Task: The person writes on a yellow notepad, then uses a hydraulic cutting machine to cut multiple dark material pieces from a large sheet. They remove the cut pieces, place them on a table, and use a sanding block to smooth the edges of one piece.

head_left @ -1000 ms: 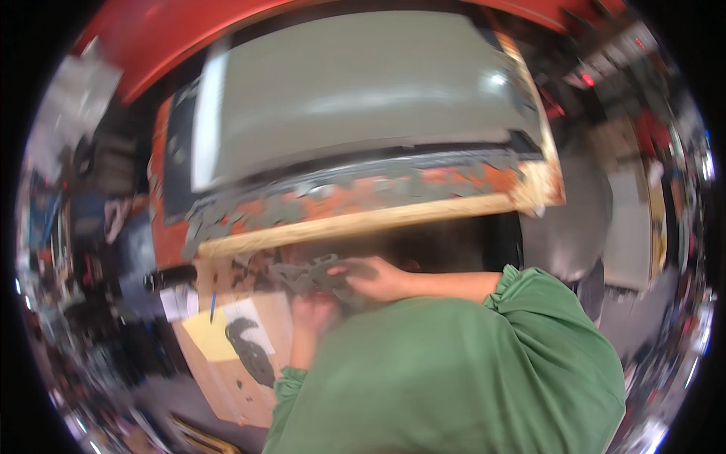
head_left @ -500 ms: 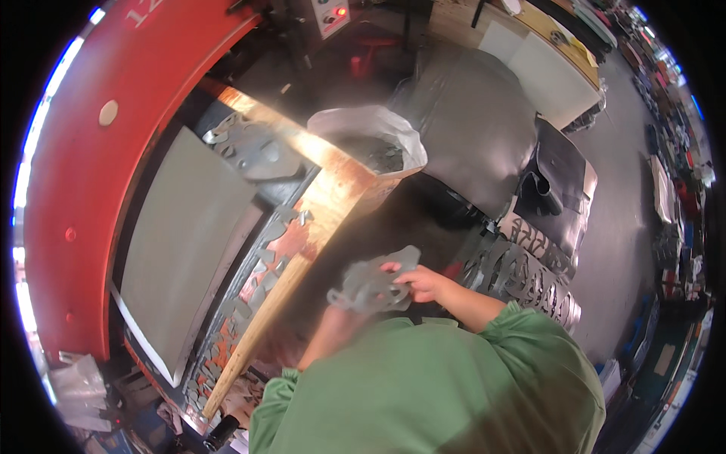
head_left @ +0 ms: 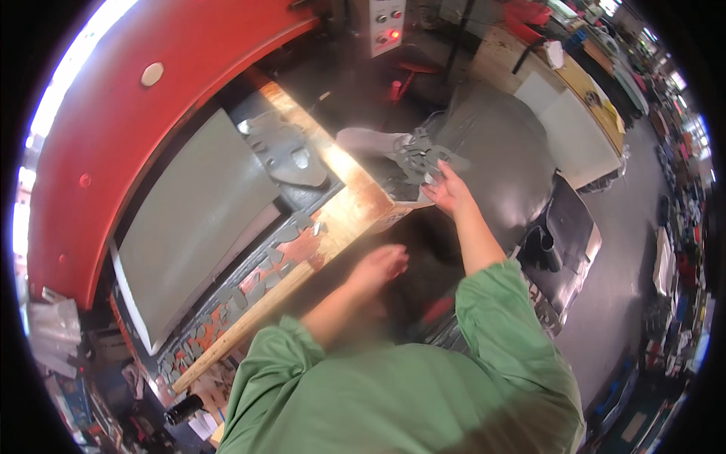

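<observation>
My right hand (head_left: 451,191) reaches out over a white bag (head_left: 369,141), its fingers at the near edge of a thin grey sheet scrap (head_left: 420,157) full of cut-out holes. The scrap hangs over the bag's mouth and hides part of it. Fingers and thumb look closed on the scrap's edge, though the grip is partly hidden. Empty and a little blurred, my left hand (head_left: 382,266) hovers to the right of the wooden rail, with its fingers loosely bent and apart.
On the left a red machine (head_left: 98,159) arches over a large grey sheet (head_left: 200,227). Small cut grey pieces (head_left: 236,296) lie along a wooden rail (head_left: 249,339). A grey plate-like stack (head_left: 291,155) sits behind. Dark sheet material (head_left: 503,144) stands at right.
The scrap has gone from in front of my body, forward and right to the bag, with my right hand. My left hand has let go of it and moved up. The view has shifted.
</observation>
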Available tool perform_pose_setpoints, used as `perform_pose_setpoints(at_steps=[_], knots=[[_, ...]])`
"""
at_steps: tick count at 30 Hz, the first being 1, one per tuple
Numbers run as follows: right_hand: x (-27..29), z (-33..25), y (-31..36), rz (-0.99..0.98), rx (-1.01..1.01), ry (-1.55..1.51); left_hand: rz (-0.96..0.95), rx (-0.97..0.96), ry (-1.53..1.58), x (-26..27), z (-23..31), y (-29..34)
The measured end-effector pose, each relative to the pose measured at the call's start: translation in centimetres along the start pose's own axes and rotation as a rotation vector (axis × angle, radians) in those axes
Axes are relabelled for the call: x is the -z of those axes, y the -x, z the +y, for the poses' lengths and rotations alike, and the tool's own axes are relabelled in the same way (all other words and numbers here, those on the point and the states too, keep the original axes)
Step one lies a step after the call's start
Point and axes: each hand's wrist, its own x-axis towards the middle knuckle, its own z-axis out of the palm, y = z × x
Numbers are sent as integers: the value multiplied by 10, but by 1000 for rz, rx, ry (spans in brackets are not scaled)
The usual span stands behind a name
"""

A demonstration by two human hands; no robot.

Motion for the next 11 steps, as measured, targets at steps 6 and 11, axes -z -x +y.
perform_pose_setpoints(at_steps=[6,11], knots=[[55,133,-89,328,-57,362,417,48,-80,137,-76,163],[106,251,-78,-69,-545,663,1035,-98,117,186,-143,288]])
